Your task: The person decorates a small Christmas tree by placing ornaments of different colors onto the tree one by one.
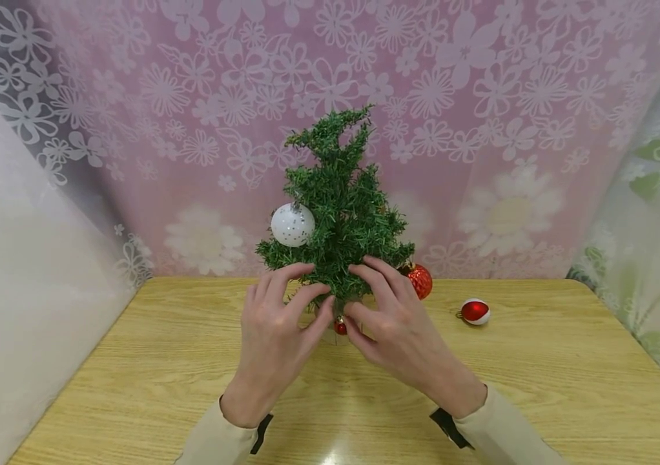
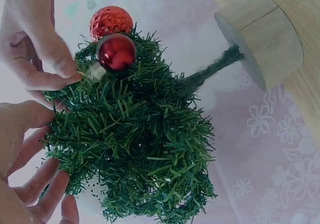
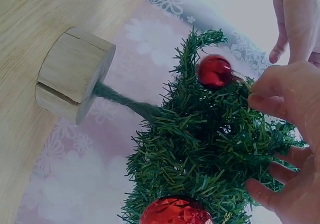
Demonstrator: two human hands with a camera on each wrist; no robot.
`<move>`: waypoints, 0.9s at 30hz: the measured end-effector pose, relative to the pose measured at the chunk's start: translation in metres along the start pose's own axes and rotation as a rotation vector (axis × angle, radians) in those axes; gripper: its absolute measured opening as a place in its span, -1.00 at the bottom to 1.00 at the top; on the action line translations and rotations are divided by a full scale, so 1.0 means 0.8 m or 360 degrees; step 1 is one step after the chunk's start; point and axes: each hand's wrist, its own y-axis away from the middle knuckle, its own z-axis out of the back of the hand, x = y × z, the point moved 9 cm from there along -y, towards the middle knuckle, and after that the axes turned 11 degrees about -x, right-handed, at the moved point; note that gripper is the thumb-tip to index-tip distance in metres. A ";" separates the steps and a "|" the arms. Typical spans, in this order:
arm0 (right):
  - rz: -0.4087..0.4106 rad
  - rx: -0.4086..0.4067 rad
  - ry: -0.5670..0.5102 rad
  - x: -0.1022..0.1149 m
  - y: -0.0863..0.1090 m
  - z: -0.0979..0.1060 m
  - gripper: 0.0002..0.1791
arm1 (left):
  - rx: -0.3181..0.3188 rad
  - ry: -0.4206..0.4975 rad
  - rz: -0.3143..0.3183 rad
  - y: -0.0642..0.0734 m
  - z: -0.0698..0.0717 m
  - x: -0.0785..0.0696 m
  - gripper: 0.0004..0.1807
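A small artificial Christmas tree (image 1: 336, 219) stands in front of me, with both hands at its lower front. My right hand (image 1: 391, 316) pinches the cap end of a small shiny red ball ornament (image 3: 215, 71) between thumb and index finger. The ball hangs at the lower branches (image 2: 120, 108). Beside it, my left hand (image 1: 280, 323) touches branch tips with thumb and index finger near each other, the other fingers spread; whether they pinch anything is unclear. A white dotted ball ornament (image 1: 292, 225) hangs upper left, and a textured red ball ornament (image 1: 420, 281) lower right.
A red and white ornament (image 1: 474, 312) lies on the wooden table (image 1: 527, 387) to the right. The tree's trunk stands in a round wooden base (image 3: 75, 73). Behind the table hangs a pink flowered curtain (image 1: 219, 161), and pale cloth flanks both sides.
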 end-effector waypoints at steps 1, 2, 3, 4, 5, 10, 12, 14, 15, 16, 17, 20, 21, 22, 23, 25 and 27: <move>-0.0015 0.0012 -0.0011 -0.001 0.000 0.001 -0.97 | 0.0002 -0.0007 -0.0005 0.000 0.000 0.000 -0.90; -0.0030 0.0019 -0.0024 -0.002 0.000 0.002 -0.95 | 0.0002 -0.0014 -0.0009 0.000 0.000 0.000 -0.90; -0.0046 0.0023 -0.0040 -0.003 0.000 0.004 -0.90 | 0.0003 -0.0019 -0.0012 0.000 0.000 0.000 -0.90; -0.0057 0.0012 -0.0061 -0.004 0.000 0.007 -0.85 | 0.0000 -0.0023 -0.0014 0.000 0.000 0.000 -0.90; -0.0071 -0.0002 -0.0085 -0.006 0.000 0.011 -0.80 | -0.0002 -0.0028 -0.0017 0.000 0.000 0.001 -0.91; -0.0106 -0.0157 -0.0202 -0.017 0.002 0.039 -0.63 | -0.0029 -0.0035 -0.0026 0.002 0.003 0.003 -0.92; -0.0111 -0.0220 -0.0221 -0.025 0.003 0.053 -0.63 | -0.0040 -0.0033 -0.0030 0.003 0.004 0.004 -0.92; -0.0120 -0.0268 -0.0225 -0.036 0.006 0.065 -0.63 | -0.0047 -0.0038 -0.0035 0.003 0.005 0.005 -0.93; -0.0131 -0.0277 -0.0219 -0.042 0.008 0.069 -0.62 | -0.0049 -0.0041 -0.0037 0.004 0.006 0.006 -0.93; -0.0145 -0.0278 -0.0209 -0.049 0.011 0.074 -0.61 | -0.0050 -0.0042 -0.0038 0.004 0.006 0.007 -0.93; -0.0155 -0.0277 -0.0196 -0.057 0.015 0.077 -0.61 | -0.0052 -0.0043 -0.0039 0.004 0.007 0.008 -0.93; -0.0199 -0.0268 -0.0175 -0.080 0.028 0.085 -0.57 | -0.0055 -0.0048 -0.0035 0.005 0.009 0.010 -0.94; -0.0210 -0.0265 -0.0153 -0.087 0.033 0.087 -0.56 | -0.0054 -0.0047 -0.0030 0.006 0.010 0.011 -0.94; -0.0218 -0.0262 -0.0129 -0.094 0.038 0.089 -0.55 | -0.0052 -0.0042 -0.0024 0.006 0.011 0.012 -0.94; -0.0230 -0.0259 -0.0113 -0.101 0.042 0.091 -0.54 | -0.0052 -0.0037 -0.0017 0.007 0.011 0.014 -0.94; -0.0250 -0.0248 -0.0059 -0.114 0.053 0.093 -0.53 | -0.0051 -0.0023 -0.0003 0.007 0.013 0.016 -0.94; -0.0258 -0.0226 -0.0007 -0.127 0.063 0.095 -0.52 | -0.0051 -0.0006 0.0010 0.008 0.015 0.019 -0.94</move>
